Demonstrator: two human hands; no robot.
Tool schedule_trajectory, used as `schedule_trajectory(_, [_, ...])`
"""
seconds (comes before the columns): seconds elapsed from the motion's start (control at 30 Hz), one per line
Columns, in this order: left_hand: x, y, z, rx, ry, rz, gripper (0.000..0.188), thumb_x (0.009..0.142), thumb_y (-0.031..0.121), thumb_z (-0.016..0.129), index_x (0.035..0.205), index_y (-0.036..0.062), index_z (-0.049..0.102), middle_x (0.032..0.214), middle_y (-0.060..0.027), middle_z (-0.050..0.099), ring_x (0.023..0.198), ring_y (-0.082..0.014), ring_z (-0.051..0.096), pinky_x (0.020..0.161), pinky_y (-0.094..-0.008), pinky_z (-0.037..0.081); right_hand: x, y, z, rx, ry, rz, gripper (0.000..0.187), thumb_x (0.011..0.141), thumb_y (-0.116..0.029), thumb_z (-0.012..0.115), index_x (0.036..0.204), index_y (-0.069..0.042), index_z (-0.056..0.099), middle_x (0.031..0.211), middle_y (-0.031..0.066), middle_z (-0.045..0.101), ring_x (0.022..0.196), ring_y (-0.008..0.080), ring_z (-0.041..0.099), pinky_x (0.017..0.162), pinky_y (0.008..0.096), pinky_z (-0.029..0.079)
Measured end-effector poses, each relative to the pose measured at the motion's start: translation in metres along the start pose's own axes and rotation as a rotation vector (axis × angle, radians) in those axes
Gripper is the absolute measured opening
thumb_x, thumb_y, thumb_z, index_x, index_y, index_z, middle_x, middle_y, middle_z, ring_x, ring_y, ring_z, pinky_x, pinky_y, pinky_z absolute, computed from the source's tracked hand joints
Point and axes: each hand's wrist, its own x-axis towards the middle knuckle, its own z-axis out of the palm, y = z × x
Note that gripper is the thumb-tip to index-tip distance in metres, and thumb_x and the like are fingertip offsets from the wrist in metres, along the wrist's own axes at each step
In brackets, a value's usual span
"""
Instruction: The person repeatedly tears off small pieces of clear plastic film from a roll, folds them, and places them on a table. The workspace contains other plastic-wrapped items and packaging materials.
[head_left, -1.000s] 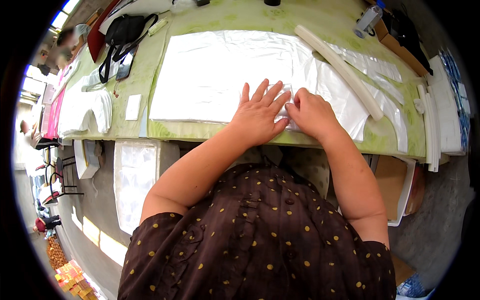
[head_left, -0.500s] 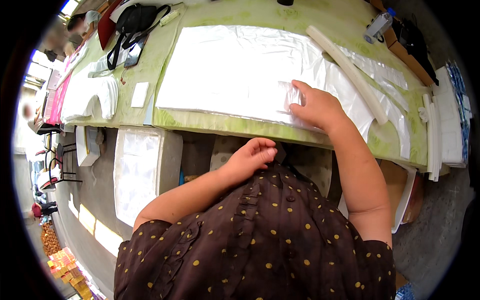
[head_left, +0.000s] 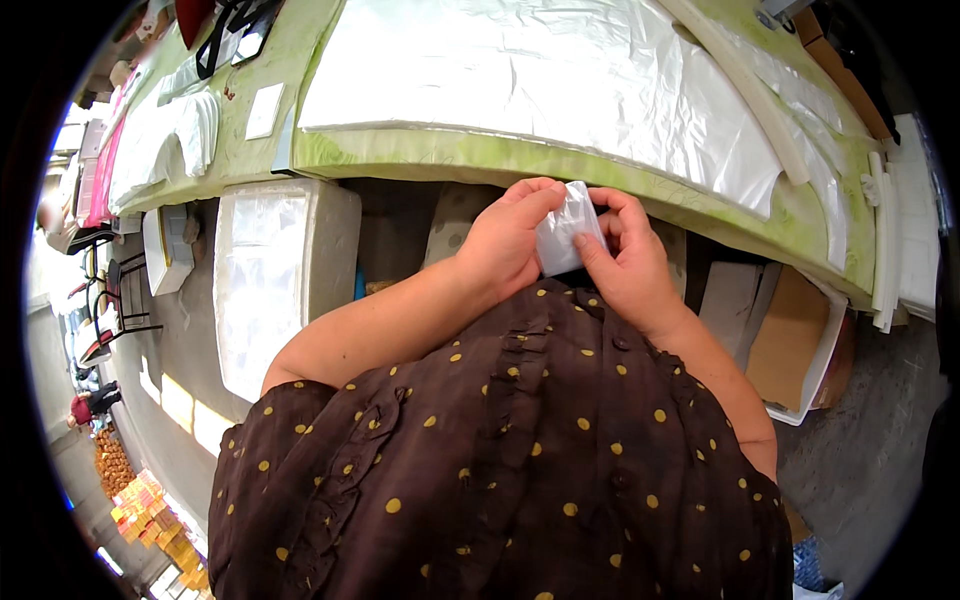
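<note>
A small clear plastic packet [head_left: 568, 235] with something whitish in it is held upright in front of my body, just off the table's near edge. My left hand [head_left: 512, 235] grips its left side, fingers curled at its top corner. My right hand [head_left: 628, 255] pinches its right side, the thumb lying across the front. What is inside the packet cannot be made out. Beyond my hands, a wide stack of white plastic sheets [head_left: 500, 75] lies flat on the green table cover [head_left: 420, 148].
A long pale roll [head_left: 745, 90] lies across the sheets on the right. Folded white cloth [head_left: 170, 145] and a white card [head_left: 265, 111] lie on the left. Below the table stand a plastic-covered foam box [head_left: 265, 280] and an open cardboard box [head_left: 785, 340]. Other people are at the far left.
My right hand has lifted the packet off the white sheets and brought it toward my body. My left hand has moved up and now holds it too. The view has tilted downward.
</note>
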Motion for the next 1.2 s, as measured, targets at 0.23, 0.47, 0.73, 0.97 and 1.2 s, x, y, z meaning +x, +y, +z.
schedule_trajectory(0.23, [-0.018, 0.028, 0.020, -0.070, -0.003, 0.188, 0.015, 0.104, 0.018, 0.058, 0.115, 0.0088, 0.052, 0.110, -0.0075, 0.062, 0.101, -0.0224, 0.063, 0.094, -0.0421, 0.053, 0.008, -0.021, 0.006, 0.016, 0.104, -0.212, 0.042, 0.095, -0.010, 0.070, 0.132, -0.002, 0.051, 0.088, 0.0016, 0.060, 0.074, 0.0084, 0.053, 0.069, 0.0245, 0.047])
schedule_trajectory(0.47, [-0.014, 0.043, 0.025, -0.023, -0.031, 0.221, 0.015, 0.103, 0.016, 0.061, 0.114, 0.0085, 0.053, 0.108, -0.0055, 0.062, 0.100, -0.0201, 0.063, 0.094, -0.0406, 0.053, 0.017, -0.030, 0.008, 0.176, 0.151, -0.116, 0.030, 0.094, -0.005, 0.072, 0.120, -0.003, 0.058, 0.091, -0.0024, 0.059, 0.077, 0.0055, 0.052, 0.070, 0.0211, 0.046])
schedule_trajectory(0.73, [0.001, 0.086, 0.020, -0.104, 0.035, 0.485, 0.023, 0.100, 0.014, 0.064, 0.119, 0.0107, 0.052, 0.108, -0.0016, 0.060, 0.104, -0.0179, 0.060, 0.096, -0.0369, 0.050, 0.032, -0.032, 0.005, 0.236, 0.182, -0.123, 0.022, 0.094, 0.000, 0.069, 0.111, -0.004, 0.058, 0.094, -0.0013, 0.059, 0.079, 0.0055, 0.054, 0.070, 0.0209, 0.047])
schedule_trajectory(0.97, [-0.025, 0.059, 0.009, 0.023, 0.088, 0.520, 0.056, 0.096, 0.004, 0.065, 0.144, 0.0181, 0.040, 0.138, -0.0049, 0.045, 0.120, -0.0178, 0.051, 0.101, -0.0406, 0.045, 0.055, -0.044, 0.015, 0.274, 0.258, -0.156, 0.016, 0.095, 0.000, 0.068, 0.104, -0.006, 0.056, 0.088, -0.0004, 0.059, 0.074, 0.0069, 0.056, 0.066, 0.0225, 0.049])
schedule_trajectory(1.2, [-0.017, 0.089, -0.028, 0.046, 0.066, 0.589, 0.081, 0.092, -0.003, 0.064, 0.157, 0.0200, 0.024, 0.136, -0.0114, 0.055, 0.111, -0.0199, 0.060, 0.095, -0.0367, 0.052, 0.067, -0.042, 0.039, 0.248, 0.003, -0.183, 0.013, 0.098, 0.000, 0.064, 0.107, -0.004, 0.057, 0.093, -0.0014, 0.057, 0.080, 0.0056, 0.052, 0.072, 0.0210, 0.045])
